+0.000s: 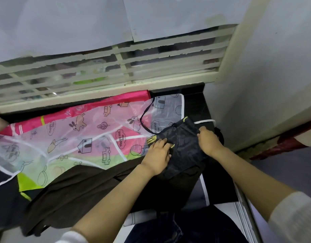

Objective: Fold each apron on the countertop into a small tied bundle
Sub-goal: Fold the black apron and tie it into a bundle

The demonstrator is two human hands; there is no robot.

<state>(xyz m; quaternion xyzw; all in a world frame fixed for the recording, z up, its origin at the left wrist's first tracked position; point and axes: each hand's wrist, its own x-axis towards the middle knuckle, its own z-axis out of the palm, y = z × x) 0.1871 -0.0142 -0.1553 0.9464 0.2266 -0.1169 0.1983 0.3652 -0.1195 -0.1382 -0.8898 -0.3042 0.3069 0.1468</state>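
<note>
**Position.** The dark apron (pixel 184 148) lies part-folded at the right end of the bench (pixel 195 100). It overlaps the brown apron (pixel 77 186) and a corner of the printed apron (pixel 91 137). A pink apron (pixel 98 106) lies behind these, along the window ledge.

**Grip state.** The left grip (pixel 158 155) is spread, fingers flat, pressing the fold down. The right grip (pixel 208 139) has its fingers curled and pinches the cloth's far right edge.

**Hazards (judged).**
- Fold release: the cloth looks thin and crinkled. If the left grip lifts before the next fold is laid, the layers will likely spring open.
- Strap snag: a black strap (pixel 142 120) loops across the printed apron. Pulling it for the tie may drag that apron along.
- Wrong layer: dark cloth on brown gives poor contrast, so a grip may catch the brown apron beneath.
- Edge: a hard pull rightward could slide the bundle off the bench end
</note>
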